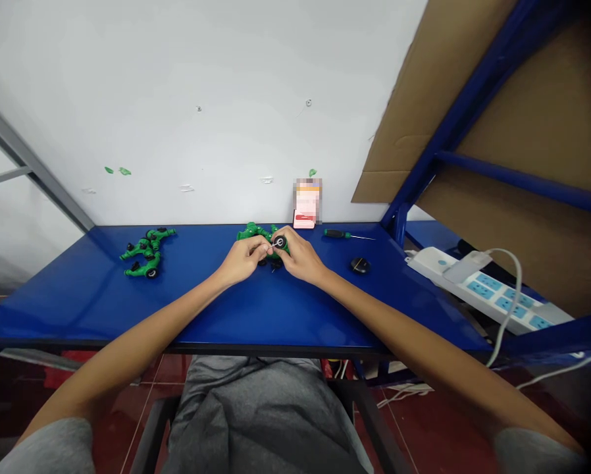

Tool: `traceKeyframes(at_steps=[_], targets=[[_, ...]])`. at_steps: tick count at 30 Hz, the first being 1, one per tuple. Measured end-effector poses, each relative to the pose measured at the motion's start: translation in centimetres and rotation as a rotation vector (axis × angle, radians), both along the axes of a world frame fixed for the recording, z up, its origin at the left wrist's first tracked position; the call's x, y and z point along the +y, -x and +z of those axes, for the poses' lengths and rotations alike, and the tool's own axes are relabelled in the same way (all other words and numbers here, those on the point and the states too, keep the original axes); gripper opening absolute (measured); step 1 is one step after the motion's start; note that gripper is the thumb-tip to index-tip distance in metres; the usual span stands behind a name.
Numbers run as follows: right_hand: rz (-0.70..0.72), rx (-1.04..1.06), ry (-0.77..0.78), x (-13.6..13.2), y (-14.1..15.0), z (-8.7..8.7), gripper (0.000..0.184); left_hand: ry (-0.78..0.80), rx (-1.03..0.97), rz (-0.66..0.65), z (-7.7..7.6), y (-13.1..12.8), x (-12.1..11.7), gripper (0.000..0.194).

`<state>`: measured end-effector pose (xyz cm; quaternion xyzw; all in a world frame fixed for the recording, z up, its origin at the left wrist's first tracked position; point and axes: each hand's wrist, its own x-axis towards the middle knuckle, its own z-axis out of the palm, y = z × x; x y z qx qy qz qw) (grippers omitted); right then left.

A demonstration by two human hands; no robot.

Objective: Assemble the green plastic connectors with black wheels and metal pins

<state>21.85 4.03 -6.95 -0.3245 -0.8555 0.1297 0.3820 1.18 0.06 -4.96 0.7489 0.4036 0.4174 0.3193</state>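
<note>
Over the blue table, my right hand [299, 255] grips a green hose splitter [284, 246] with its black round end [280, 242] turned towards me. A pale ring shows inside that black end. My left hand [246, 258] is closed in a pinch on a thin, light-coloured piece [274, 245] that reaches the ring; its exact kind is too small to tell. Just behind both hands lie more green splitter parts [250, 230], partly covered by the fingers. Further left, a group of green Y-shaped hose splitters [145, 253] with black fittings rests on the table.
To the right of my hands are a screwdriver [337, 234] and a small black round object [360, 264]. A blurred pinkish item [307, 204] leans on the wall. A white power strip [493, 289] with a cable lies beyond the right end of the blue table [276, 316].
</note>
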Motion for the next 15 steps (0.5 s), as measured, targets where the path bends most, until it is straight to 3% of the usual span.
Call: traceKeyframes(at_steps=[8, 15], targets=[[-0.084, 0.125, 0.077, 1.0, 0.5, 0.4, 0.015, 0.052, -0.153, -0.027, -0.3, -0.4, 0.5, 0.047], [-0.11, 0.06, 0.061, 1.6, -0.6, 0.9, 0.017, 0.09, -0.261, 0.025, -0.6, 0.4, 1.4, 0.043]])
